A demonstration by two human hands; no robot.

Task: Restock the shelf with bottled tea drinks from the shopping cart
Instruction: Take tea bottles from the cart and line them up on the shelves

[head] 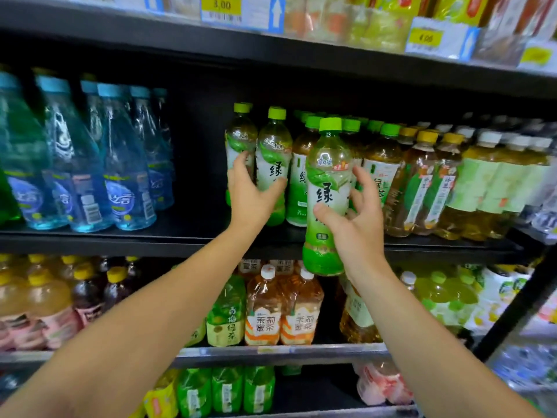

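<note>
right hand [352,233] grips a green tea bottle [327,194] before the shelf [120,236]; left hand [250,191] holds the shelf's front bottle [272,164]. set it upright beside that bottle, label outward.

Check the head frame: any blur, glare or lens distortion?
Head view: sharp on the held green tea bottle and right hand; price tags up top soft; shelf edges bow from the wide lens; mild glare on the blue bottles; shelf recess dark.

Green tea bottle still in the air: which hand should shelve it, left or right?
Right. The right hand already grips the green tea bottle in front of the shelf; the left hand holds a shelved bottle.
</note>
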